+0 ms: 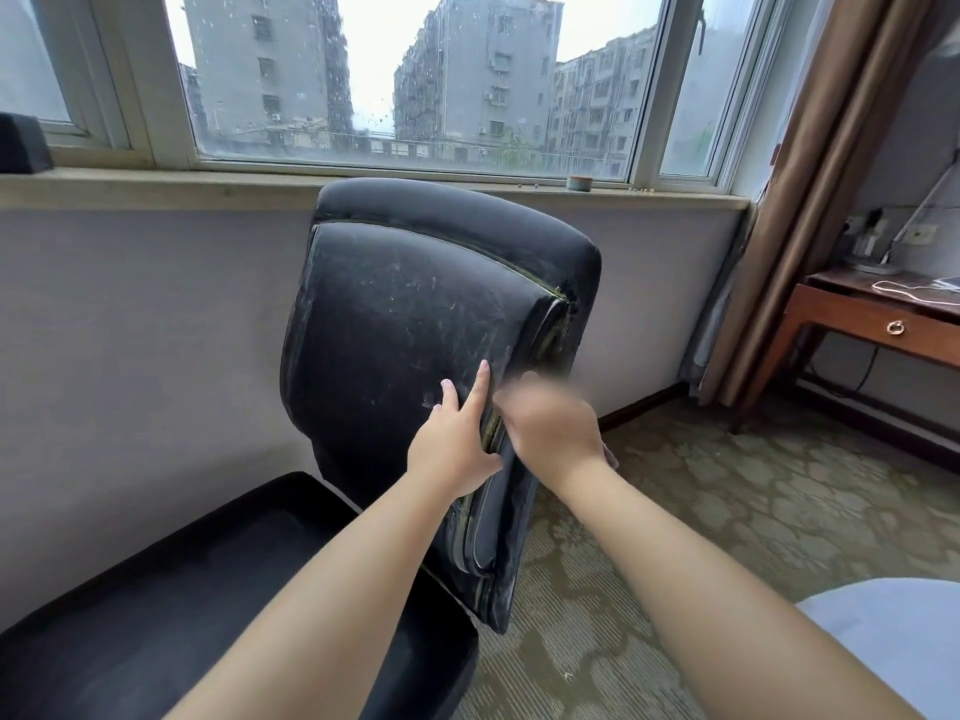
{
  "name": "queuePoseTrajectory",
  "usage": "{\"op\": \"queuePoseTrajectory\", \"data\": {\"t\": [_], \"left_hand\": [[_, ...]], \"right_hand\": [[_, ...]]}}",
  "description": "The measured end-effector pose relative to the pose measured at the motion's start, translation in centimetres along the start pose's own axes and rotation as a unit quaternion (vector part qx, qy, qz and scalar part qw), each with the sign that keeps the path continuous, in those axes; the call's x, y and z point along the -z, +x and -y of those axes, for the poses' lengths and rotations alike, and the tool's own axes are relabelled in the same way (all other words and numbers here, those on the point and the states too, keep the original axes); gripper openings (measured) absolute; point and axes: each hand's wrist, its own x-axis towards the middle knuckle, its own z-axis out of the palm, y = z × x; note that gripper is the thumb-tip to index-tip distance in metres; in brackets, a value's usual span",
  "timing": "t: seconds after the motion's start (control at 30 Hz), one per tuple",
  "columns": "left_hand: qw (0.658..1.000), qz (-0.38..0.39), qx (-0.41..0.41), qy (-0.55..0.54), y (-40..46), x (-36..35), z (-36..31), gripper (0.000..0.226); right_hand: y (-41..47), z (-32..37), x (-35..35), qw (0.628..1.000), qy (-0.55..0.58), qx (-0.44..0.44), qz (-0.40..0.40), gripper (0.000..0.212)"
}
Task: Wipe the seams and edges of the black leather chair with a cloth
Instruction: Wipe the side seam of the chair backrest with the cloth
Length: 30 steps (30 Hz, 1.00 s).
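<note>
**Q:** So where's the chair (415, 324) placed, and what's being done to it?

**A:** It's parked in front of the window wall, backrest turned toward the camera, seat (171, 610) seen at lower left. The leather on the back is scuffed and dusty, and the seam (550, 324) along the right side looks worn, with a yellowish lining exposed.

**Q:** And the hands?

**A:** The left hand (454, 439) is laid flat on the backrest, fingers straight and spread, right beside the side seam. The right hand (550, 423) is blurred at the right edge of the backrest, just beside the left one. Whether its fingers are curled can't be told, though a small pinkish bit of cloth (612, 456) is seen poking out under the wrist.

**Q:** Anything else around?

**A:** A patterned carpet (727, 485) is seen underfoot, a brown curtain (831, 163) at right, and a wooden desk with a white cable (904, 291) left on its tabletop (841, 284). A small round container (579, 182) is set on the windowsill, with a dark block (21, 145) at the far left.
</note>
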Motion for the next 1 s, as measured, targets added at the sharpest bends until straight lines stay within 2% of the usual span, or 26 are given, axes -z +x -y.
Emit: {"op": "queuePoseTrajectory", "data": {"t": [0.07, 0.27, 0.43, 0.5, 0.7, 0.87, 0.93, 1.0], "left_hand": [[1.000, -0.003, -0.001, 0.003, 0.0, 0.0, 0.0, 0.106], [1.000, -0.006, -0.004, 0.003, 0.1, -0.2, 0.2, 0.108], [1.000, -0.013, -0.008, 0.005, 0.1, -0.4, 0.4, 0.107], [1.000, -0.013, -0.007, 0.005, 0.1, -0.4, 0.4, 0.107], [1.000, 0.001, -0.002, 0.014, 0.2, -0.2, 0.3, 0.110], [1.000, -0.001, -0.007, 0.024, 0.1, -0.2, 0.3, 0.107], [1.000, 0.003, -0.001, 0.025, 0.1, -0.2, 0.3, 0.108], [1.000, 0.008, 0.001, 0.025, 0.1, -0.1, 0.2, 0.109]], "right_hand": [[0.4, -0.3, 0.0, 1.000, -0.009, 0.018, 0.006, 0.014], [1.7, -1.1, 1.0, 0.996, 0.052, -0.062, -0.037, 0.008], [-0.7, 0.0, -0.2, 0.999, 0.035, -0.004, 0.018, 0.012], [0.1, -0.3, 0.0, 1.000, 0.012, 0.021, 0.016, 0.013], [2.2, -1.5, 1.1, 0.997, 0.043, -0.051, -0.024, 0.008], [-0.5, 0.0, 0.1, 0.998, 0.011, 0.051, 0.035, 0.016], [1.0, -0.9, 0.5, 1.000, 0.004, 0.022, 0.018, 0.013], [2.8, -2.0, 1.2, 0.998, 0.023, -0.046, -0.022, 0.010]]}}
